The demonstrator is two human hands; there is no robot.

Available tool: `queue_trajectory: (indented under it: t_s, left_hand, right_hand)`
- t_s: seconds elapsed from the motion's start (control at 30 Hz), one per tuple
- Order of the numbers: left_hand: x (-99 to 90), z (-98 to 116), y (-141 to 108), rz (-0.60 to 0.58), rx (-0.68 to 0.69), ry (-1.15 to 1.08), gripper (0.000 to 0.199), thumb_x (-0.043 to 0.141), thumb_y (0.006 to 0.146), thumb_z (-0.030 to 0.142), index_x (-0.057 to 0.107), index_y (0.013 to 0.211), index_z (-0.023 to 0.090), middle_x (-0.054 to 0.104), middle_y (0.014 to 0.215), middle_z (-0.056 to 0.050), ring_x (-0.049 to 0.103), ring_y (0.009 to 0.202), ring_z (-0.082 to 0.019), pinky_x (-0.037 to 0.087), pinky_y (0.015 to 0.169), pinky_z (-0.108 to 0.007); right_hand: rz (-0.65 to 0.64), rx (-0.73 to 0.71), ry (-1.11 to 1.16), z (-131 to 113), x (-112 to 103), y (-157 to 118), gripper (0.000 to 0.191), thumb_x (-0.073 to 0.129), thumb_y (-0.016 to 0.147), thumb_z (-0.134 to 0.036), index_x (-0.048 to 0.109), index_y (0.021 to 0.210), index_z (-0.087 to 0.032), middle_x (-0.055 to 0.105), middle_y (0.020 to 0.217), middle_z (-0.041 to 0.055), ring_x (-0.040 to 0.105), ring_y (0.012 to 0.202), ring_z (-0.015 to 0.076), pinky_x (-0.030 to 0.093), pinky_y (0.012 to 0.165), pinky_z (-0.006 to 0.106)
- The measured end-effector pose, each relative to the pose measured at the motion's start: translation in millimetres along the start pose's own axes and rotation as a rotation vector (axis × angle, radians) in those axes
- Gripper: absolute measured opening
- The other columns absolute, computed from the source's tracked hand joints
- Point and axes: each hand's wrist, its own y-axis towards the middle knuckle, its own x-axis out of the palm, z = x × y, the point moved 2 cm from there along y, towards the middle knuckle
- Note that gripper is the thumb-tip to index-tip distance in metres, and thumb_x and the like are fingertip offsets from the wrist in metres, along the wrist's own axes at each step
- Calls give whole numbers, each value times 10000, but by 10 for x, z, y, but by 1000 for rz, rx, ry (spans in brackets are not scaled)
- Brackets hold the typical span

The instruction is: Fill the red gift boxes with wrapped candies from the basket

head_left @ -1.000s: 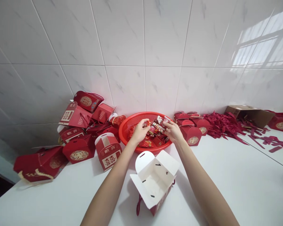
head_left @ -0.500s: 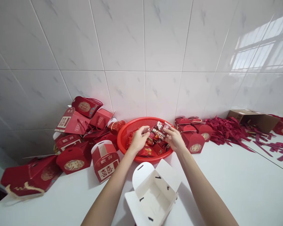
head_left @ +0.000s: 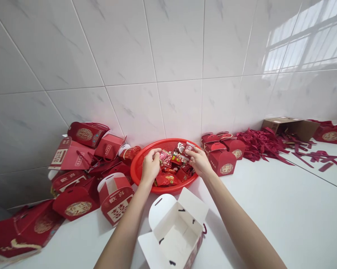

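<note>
Both of my hands are over a red plastic basket [head_left: 137, 175] full of wrapped sweets. My right hand [head_left: 200, 162] pinches a brown and white sweet packet [head_left: 182, 149] at the basket's right side. At the left side, my left hand [head_left: 151, 166] has its fingers closed at the edge of a pink candy packet [head_left: 165, 157]. Below them lie sweets in shiny red wrappers [head_left: 167, 179]. Nearer to me, between my forearms, stands an open box [head_left: 175, 228], white inside, with its flaps spread and dark cord ends showing through the walls.
Red gift boxes [head_left: 77, 203] are heaped on the left, against the tiled wall. More closed red boxes [head_left: 224, 160] stand right of the basket. Beyond them lie a pile of dark red ribbons [head_left: 262, 144] and a cardboard carton [head_left: 305, 130] on its side.
My hands have drawn apart, the left one moving away from the right. A pink packet now shows by my left fingers. The whole view has tilted and shifted slightly.
</note>
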Motion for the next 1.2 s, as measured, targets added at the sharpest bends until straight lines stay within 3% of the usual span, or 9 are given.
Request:
queue_trajectory:
  t_s: [0.07, 0.27, 0.43, 0.6, 0.7, 0.8, 1.07, 1.2]
  left_hand:
    - [9, 23, -8, -10, 10, -14, 277, 547, 886, 365, 657, 1067, 187, 717, 804, -27, 695, 588, -169, 545, 565, -265]
    - [48, 125, -70, -52, 101, -37, 353, 672, 793, 375, 647, 1083, 175, 720, 1026, -80, 713, 853, -194, 574, 784, -314]
    - [61, 153, -114, -85, 159, -21, 445, 742, 701, 253, 642, 1130, 192, 710, 1094, -83, 702, 889, -190, 560, 824, -325]
    - [78, 190, -135, -123, 189, -5, 447, 717, 696, 164, 648, 1136, 189, 719, 1104, -89, 706, 917, -190, 564, 844, -325]
    - [45, 289, -150, -169, 211, 7, 356, 727, 700, 194, 685, 1054, 188, 737, 994, -63, 702, 912, -199, 562, 837, -317]
    - [-63, 477, -197, -269, 223, 30, 312, 784, 656, 229, 728, 963, 210, 741, 879, -22, 695, 854, -202, 564, 798, -307]
    - [-524, 1180, -586, -620, 273, 279, 342, 757, 746, 268, 758, 1086, 225, 743, 894, -20, 681, 836, -207, 531, 742, -279]
    - [-604, 1406, -816, -811, 259, 465, 303, 724, 756, 247, 792, 1051, 262, 768, 915, -10, 695, 809, -212, 502, 667, -243]
  right_hand:
    - [-10, -12, -16, 12, -1, 6, 240, 797, 608, -144, 711, 828, -186, 751, 849, 17, 687, 747, 159, 562, 610, 246]
    - [-12, -6, -52, 28, 8, 3, 258, 794, 599, -137, 718, 841, -188, 750, 827, 7, 689, 759, 156, 553, 625, 235]
    - [-16, -12, -48, 7, 15, -13, 275, 832, 590, -148, 713, 835, -187, 752, 829, 11, 699, 762, 166, 575, 642, 253]
    - [-35, -13, -60, -29, 47, -40, 312, 865, 590, -180, 701, 855, -192, 745, 798, 9, 695, 696, 167, 575, 598, 258]
    - [-102, -18, -100, -106, 137, -125, 341, 879, 590, -227, 709, 883, -195, 747, 816, 14, 697, 686, 169, 577, 602, 267]
    - [-192, -46, -188, -238, 265, -273, 372, 881, 597, -282, 720, 920, -195, 755, 866, 23, 709, 736, 178, 583, 644, 276]
    - [-497, -218, -564, -680, 521, -790, 266, 805, 750, -345, 708, 935, -182, 729, 883, 40, 679, 853, 197, 557, 763, 318]
    - [-588, -217, -779, -839, 573, -1043, 199, 789, 781, -341, 674, 860, -198, 633, 735, 1, 607, 751, 176, 513, 663, 290]
